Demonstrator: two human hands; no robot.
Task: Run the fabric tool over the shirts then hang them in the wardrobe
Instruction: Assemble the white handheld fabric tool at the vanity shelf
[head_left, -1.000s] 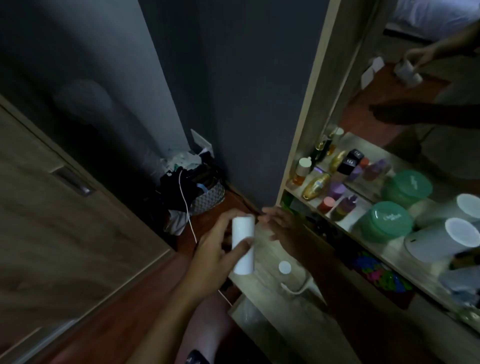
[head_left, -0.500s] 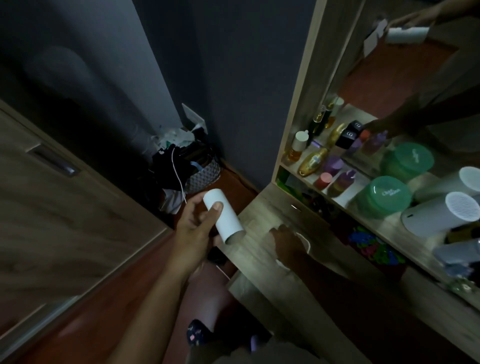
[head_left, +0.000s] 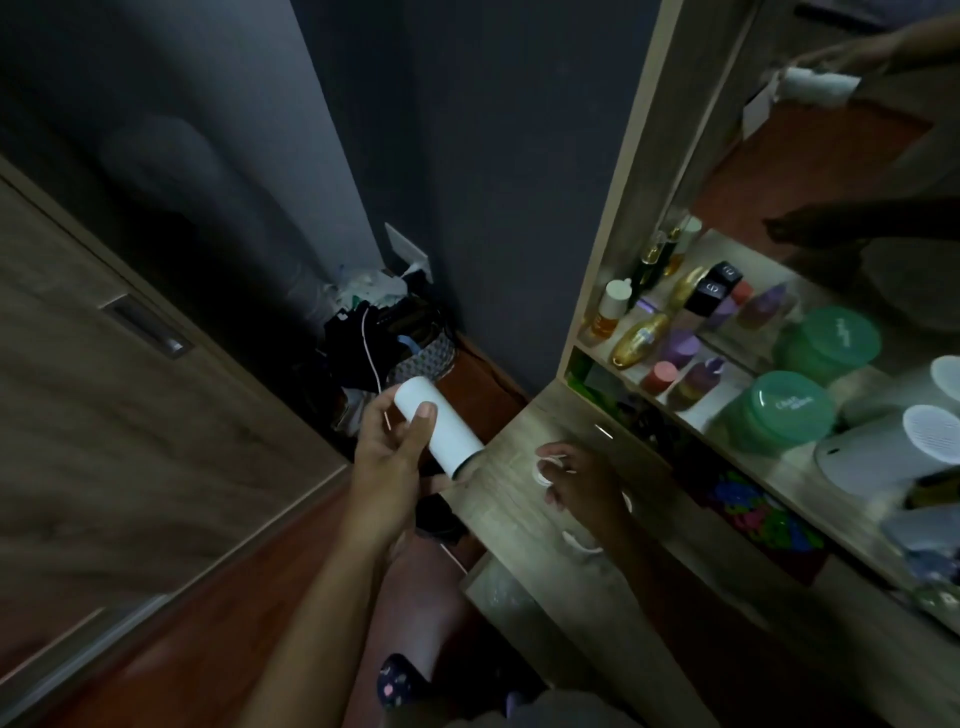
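My left hand (head_left: 387, 462) grips a white cylindrical fabric tool (head_left: 439, 426), tilted with its open end down toward the corner of the wooden dresser top (head_left: 524, 499). My right hand (head_left: 584, 480) rests on the dresser top, its fingers closed on a small white round cap and its cable (head_left: 545, 467). The wooden wardrobe door (head_left: 104, 415) with a recessed handle (head_left: 145, 325) stands shut at the left. No shirts are in view.
A basket of dark clothes and cables (head_left: 395, 343) sits in the floor corner by a wall socket (head_left: 408, 249). Shelves at the right hold bottles (head_left: 639, 340), green jars (head_left: 779, 410) and a white speaker (head_left: 893, 447). A mirror (head_left: 857, 130) reflects my arms.
My left hand tipped the white tool from upright to slanted and drew it left. My right hand dropped to the dresser top and closed on the small white cap and cable.
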